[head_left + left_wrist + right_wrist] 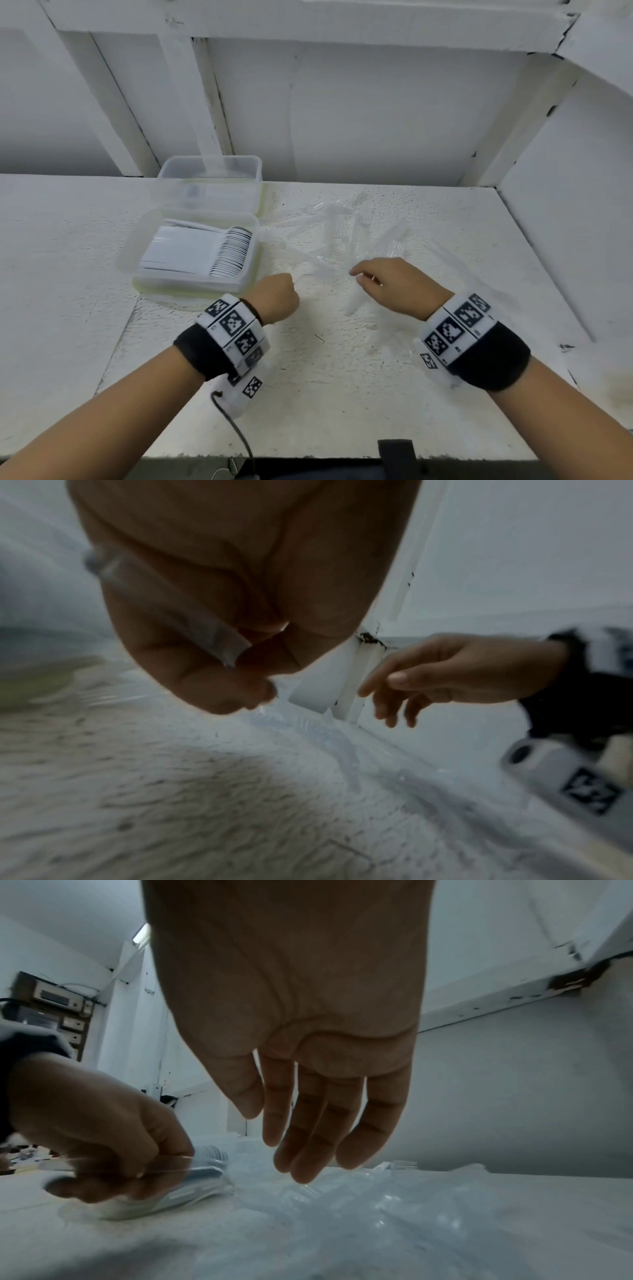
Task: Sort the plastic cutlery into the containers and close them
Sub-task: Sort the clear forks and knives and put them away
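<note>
Your left hand [277, 297] sits just left of centre in the head view, fingers curled tight around a clear plastic utensil [164, 607]. In the left wrist view its handle runs diagonally across your palm from upper left toward the fingertips. Blur hides the working end, so it may be a knife or a fork; you can't tell which from here.

Your right hand [399, 287] hovers right of centre with fingers loose and slightly spread, gripping nothing. In the right wrist view the fingertips [304, 1172] hang just above the loose pile of clear cutlery [346, 233], and contact can't be confirmed.

That pile is scattered across the middle of the white table [342, 394], above both hands in the head view.

At centre left stands the near container [197, 251], lid off, holding a neat row of stacked white cutlery [219, 253]. Directly above it in the frame, touching or nearly so, is the far container [210, 183], clear-walled, also uncovered; its contents are hard to make out.

Both wrists carry black bands with checkered marker tags [236, 325].
</note>
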Available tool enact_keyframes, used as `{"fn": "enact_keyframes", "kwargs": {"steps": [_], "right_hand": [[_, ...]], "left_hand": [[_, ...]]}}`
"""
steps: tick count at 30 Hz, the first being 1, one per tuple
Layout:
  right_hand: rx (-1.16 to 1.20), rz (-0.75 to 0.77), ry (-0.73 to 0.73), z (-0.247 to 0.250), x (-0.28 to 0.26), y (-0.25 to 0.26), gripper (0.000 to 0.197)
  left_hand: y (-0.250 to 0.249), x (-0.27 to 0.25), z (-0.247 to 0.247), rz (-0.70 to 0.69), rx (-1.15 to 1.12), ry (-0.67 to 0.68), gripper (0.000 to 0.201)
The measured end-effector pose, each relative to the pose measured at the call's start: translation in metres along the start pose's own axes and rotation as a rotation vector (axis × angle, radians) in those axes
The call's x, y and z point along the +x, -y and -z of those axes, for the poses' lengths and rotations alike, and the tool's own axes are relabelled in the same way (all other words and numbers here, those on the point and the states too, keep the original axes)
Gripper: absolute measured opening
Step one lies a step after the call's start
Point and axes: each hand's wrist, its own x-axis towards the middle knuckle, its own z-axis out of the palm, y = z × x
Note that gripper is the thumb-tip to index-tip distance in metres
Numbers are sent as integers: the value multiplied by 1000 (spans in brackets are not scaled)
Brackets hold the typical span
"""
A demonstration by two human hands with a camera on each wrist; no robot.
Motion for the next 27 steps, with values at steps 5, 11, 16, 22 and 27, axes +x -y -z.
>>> {"fn": "enact_keyframes", "kwargs": {"steps": [5,11,16,22,27], "right_hand": [[-113,72,3,-4,61,24,34],[-447,107,173,-22,115,54,44],[-410,104,188,-30,128,54,40],[-363,68,215,-29,118,49,26],[36,-21,129,-11,102,38,13]], "left_hand": [[31,-31,-1,0,-51,-20,22],[58,-45,0,67,-102,-71,28],[68,-45,-3,78,-144,-90,25],[70,-41,-3,54,-139,-66,14],[61,-36,6,3,-125,-56,22]]}}
